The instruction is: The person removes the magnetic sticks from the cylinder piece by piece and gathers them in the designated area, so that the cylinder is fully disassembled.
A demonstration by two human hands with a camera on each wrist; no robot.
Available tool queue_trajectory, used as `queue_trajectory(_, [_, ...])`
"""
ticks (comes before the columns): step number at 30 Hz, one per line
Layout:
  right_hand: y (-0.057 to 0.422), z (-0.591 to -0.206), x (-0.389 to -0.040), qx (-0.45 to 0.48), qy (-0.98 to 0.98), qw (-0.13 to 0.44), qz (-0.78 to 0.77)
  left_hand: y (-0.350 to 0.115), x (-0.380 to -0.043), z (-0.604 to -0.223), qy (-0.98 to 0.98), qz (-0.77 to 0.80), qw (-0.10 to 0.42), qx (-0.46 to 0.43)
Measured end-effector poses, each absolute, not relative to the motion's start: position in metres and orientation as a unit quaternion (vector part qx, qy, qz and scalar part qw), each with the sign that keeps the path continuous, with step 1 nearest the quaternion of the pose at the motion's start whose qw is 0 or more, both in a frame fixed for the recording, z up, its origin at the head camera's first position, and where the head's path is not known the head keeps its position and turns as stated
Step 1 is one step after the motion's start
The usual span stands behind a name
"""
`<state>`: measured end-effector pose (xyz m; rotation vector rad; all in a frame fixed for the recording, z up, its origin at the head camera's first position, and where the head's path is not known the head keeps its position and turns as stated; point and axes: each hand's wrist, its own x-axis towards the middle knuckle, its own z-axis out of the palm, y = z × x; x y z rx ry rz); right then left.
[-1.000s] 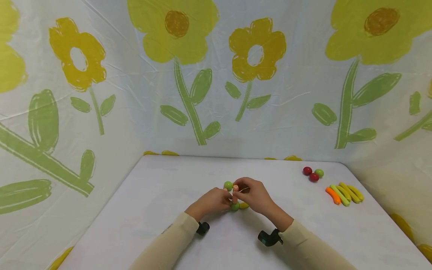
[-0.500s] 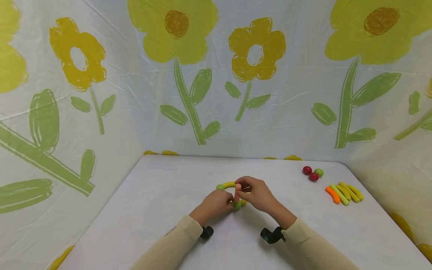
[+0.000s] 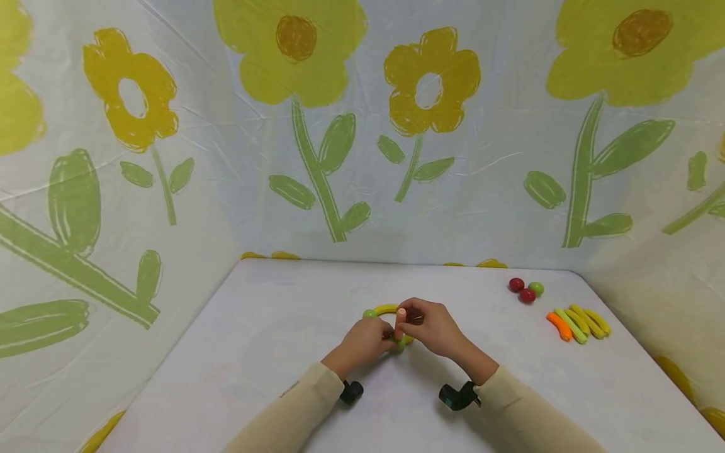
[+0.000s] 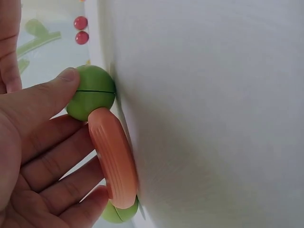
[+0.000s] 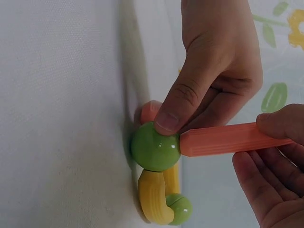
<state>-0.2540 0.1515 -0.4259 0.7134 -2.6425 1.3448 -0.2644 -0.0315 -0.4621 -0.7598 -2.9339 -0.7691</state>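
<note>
Flower-print cloth (image 3: 464, 214) hangs behind a white table (image 3: 215, 352), and the little ball-and-stick build sits mid-table, right between both hands. Left hand (image 3: 362, 341) has the near green ball (image 5: 154, 147) pinched, thumb pressed on it. Right hand (image 3: 432, 328) grips the upright salmon-pink stick (image 5: 218, 139) between thumb and fingers, one end meeting that ball.

My worry: if the right hand pushes off-axis, that stick could tip or pop out. And if the thumb slips on the glossy, rounded ball, I'd guess the whole thing twists, and the yellow curved stick (image 5: 153, 197) or the low salmon-pink stick (image 4: 113, 159) might work loose at its joint. Pushing down too hard could also skid everything across the table.

What I can't make out: whether the upright stick is fully seated, since no hole shows. The left wrist view doesn't show that stick at all. From the head view the hands cover much of the build, and the far green ball (image 5: 179, 209) is partly behind the yellow piece. Spares, the red balls (image 3: 517, 285) and a row of coloured sticks (image 3: 571, 326), sit well apart at right; too small there to check their ends.
</note>
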Motion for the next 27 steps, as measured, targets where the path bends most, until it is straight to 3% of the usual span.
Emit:
queue_trajectory(8, [0.154, -0.424, -0.248, 0.252, -0.862, 0.061, 0.435, -0.029, -0.264, -0.458, -0.938, -0.240, 0.003, -0.250])
queue_trajectory(16, [0.165, -0.383, -0.240, 0.275, -0.842, 0.153, 0.437, -0.028, -0.263, -0.454, -0.942, -0.243, -0.011, -0.231])
queue_trajectory(27, [0.237, -0.392, -0.271, 0.130, -0.933, 0.116, 0.316, -0.027, -0.259, -0.454, -0.950, -0.235, -0.034, -0.201])
